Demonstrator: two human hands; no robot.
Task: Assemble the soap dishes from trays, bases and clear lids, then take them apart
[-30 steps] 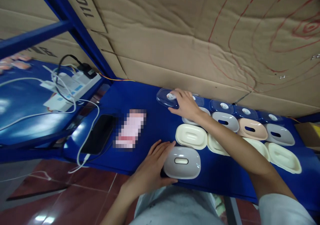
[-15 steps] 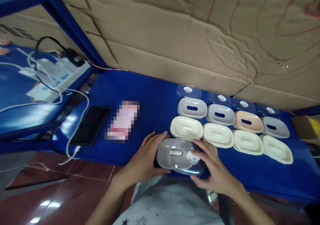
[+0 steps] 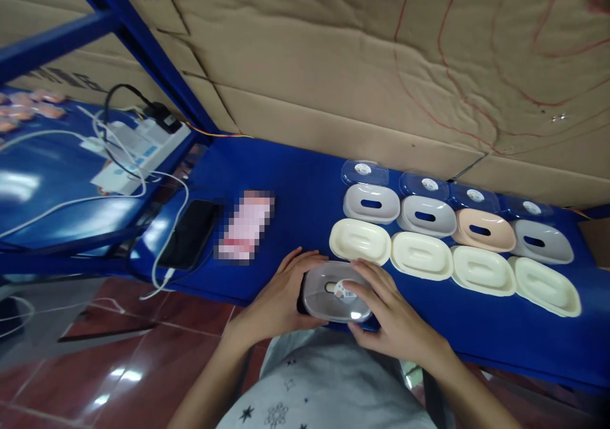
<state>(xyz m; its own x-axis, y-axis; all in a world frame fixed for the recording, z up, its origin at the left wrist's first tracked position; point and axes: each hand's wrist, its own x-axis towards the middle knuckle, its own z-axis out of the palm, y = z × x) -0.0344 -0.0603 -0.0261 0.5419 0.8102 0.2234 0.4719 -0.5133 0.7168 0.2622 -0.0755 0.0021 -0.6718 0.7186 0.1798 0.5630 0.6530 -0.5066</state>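
Observation:
Near the table's front edge, my left hand (image 3: 293, 292) is wrapped round the left end of a grey soap dish (image 3: 330, 286), whose slot shows a cream bottom. A clear lid (image 3: 317, 302) with a round sticker lies over the dish. My right hand (image 3: 384, 308) grips the lid's right end, thumb at the near side and fingers on top. Whether the lid's rim is fully seated is hidden by my hands. Just behind are cream soap dish bases (image 3: 359, 241), slotted grey trays (image 3: 372, 220) with one peach tray (image 3: 485, 245), and a row of clear lids (image 3: 365, 178).
To the left lie a blurred pink phone-like object (image 3: 245, 225) and a black phone (image 3: 190, 235) beside a white cable. A white power strip (image 3: 143, 152) with plugs sits further left. Cardboard (image 3: 309, 67) walls the back; a blue frame post (image 3: 157, 60) rises at left.
My right hand has shifted the clear lid leftward, so it now lies over the grey dish instead of sticking out to the right. The view has turned slightly left.

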